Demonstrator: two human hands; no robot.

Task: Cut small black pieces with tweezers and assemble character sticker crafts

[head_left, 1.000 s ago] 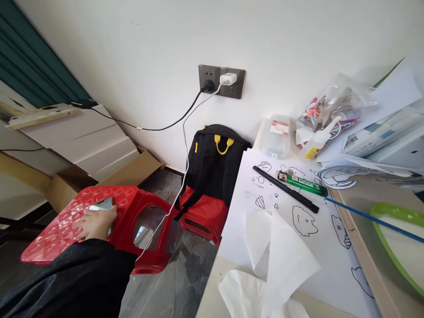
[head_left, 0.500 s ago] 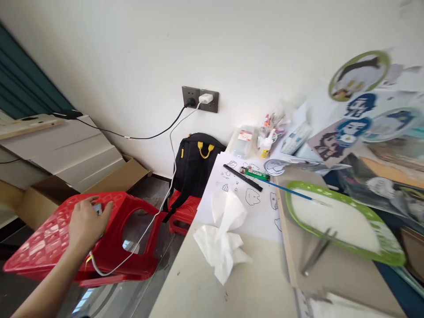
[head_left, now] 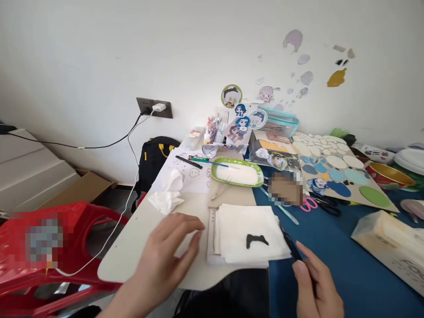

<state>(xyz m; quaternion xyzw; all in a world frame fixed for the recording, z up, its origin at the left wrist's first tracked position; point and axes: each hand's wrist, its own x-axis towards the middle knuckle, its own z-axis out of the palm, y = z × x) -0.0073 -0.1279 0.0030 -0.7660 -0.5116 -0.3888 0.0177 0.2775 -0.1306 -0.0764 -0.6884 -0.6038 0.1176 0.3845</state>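
Observation:
My left hand (head_left: 174, 251) hovers over the pale table's front part, left of a stack of white tissue sheets (head_left: 238, 221). Its fingers are curved with a gap to the thumb, and nothing is in it. A small black curved cut-out piece (head_left: 256, 240) lies on the top sheet. On the right, my right hand (head_left: 318, 282) is closed around a slim black pen-like tool (head_left: 291, 243) that points up and left past the stack's edge. Behind the stack are metal tweezers (head_left: 221, 189) and a green-rimmed dish (head_left: 236, 174) with white contents and a blue brush (head_left: 217, 163) across it.
Crumpled tissue (head_left: 167, 194) lies on the left by a drawn-on sheet (head_left: 195, 170). Pink-handled scissors (head_left: 309, 203), a board of coloured shapes (head_left: 334, 163) and a tissue pack (head_left: 392, 247) occupy the blue right side. A red stool (head_left: 76, 221) with a white cable stands left.
The view has swung right and back. My left hand has left the red stool and come over the table. My right hand has come into view, holding the black tool.

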